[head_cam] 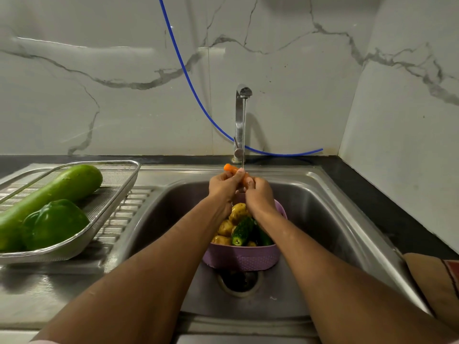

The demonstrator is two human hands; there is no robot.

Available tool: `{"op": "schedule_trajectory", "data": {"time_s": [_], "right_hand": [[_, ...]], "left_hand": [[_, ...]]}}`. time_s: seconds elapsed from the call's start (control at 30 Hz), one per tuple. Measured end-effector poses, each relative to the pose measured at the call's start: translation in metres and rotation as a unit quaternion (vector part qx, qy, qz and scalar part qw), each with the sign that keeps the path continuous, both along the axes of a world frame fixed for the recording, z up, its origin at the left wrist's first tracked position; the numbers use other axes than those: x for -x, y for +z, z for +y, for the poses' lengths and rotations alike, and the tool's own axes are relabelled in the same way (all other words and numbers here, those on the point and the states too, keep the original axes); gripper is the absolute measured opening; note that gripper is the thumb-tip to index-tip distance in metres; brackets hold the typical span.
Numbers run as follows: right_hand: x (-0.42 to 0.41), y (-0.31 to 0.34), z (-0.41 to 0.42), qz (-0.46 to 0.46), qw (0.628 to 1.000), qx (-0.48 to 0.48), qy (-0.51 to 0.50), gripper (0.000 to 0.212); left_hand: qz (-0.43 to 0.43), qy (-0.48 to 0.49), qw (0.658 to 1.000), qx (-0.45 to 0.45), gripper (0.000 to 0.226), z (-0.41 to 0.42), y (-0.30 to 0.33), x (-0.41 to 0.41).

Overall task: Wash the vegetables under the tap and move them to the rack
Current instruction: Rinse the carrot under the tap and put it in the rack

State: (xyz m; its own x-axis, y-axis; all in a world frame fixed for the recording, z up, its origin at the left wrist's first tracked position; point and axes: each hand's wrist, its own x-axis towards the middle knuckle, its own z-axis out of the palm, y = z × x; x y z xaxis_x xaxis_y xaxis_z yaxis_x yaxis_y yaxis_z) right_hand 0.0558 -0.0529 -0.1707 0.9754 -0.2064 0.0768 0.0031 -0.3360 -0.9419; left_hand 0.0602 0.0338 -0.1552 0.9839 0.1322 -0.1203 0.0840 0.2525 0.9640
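Observation:
An orange carrot (229,168) is held under the thin water stream from the steel tap (240,115). My left hand (223,187) grips its middle and my right hand (258,194) holds its lower end; most of the carrot is hidden by my fingers. Below my hands a purple basket (242,256) stands in the sink (310,202), holding potatoes (238,211) and cucumbers (242,230). On the drainboard at the left, a steel mesh rack (109,194) holds a long green gourd (57,189) and a green bell pepper (54,223).
A blue hose (185,70) hangs down the marble wall and lies along the counter behind the tap. The sink drain (239,281) shows just in front of the basket. A brown cloth (437,289) sits at the right edge.

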Motion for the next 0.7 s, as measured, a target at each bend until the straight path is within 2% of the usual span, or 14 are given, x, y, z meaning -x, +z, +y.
{"op": "schedule_trajectory", "data": {"time_s": [0.13,0.27,0.37,0.43,0.5,0.57,0.63,0.7], "right_hand": [[0.004,0.012,0.000,-0.005,0.998,-0.033,0.051,0.046],[0.009,0.019,0.002,0.057,0.987,-0.143,0.040,0.055],[0.007,0.024,-0.004,0.119,0.950,-0.285,0.039,0.055],[0.009,0.025,-0.012,0.157,0.927,-0.335,0.068,0.054],[0.010,0.021,-0.014,0.164,0.942,-0.286,0.067,0.051],[0.008,0.017,-0.011,0.145,0.975,-0.169,0.016,0.051],[0.004,0.014,-0.008,0.086,0.994,-0.064,-0.029,0.051],[0.004,0.010,-0.009,0.001,0.993,0.109,-0.048,0.055]], "left_hand": [[-0.066,-0.032,0.996,0.044,0.027,0.006,0.006,-0.005],[-0.094,-0.132,0.980,0.120,0.035,0.011,0.011,-0.001],[-0.110,-0.198,0.969,0.100,0.036,0.014,0.011,-0.001],[-0.110,-0.227,0.965,0.075,0.034,0.018,0.007,-0.002],[-0.094,-0.206,0.973,0.045,0.029,0.016,0.001,-0.004],[-0.077,-0.145,0.986,0.010,0.029,0.006,-0.005,-0.004],[-0.063,-0.084,0.994,0.001,0.030,-0.005,-0.008,-0.003],[-0.041,-0.036,0.998,0.012,0.028,-0.011,-0.011,-0.004]]}}
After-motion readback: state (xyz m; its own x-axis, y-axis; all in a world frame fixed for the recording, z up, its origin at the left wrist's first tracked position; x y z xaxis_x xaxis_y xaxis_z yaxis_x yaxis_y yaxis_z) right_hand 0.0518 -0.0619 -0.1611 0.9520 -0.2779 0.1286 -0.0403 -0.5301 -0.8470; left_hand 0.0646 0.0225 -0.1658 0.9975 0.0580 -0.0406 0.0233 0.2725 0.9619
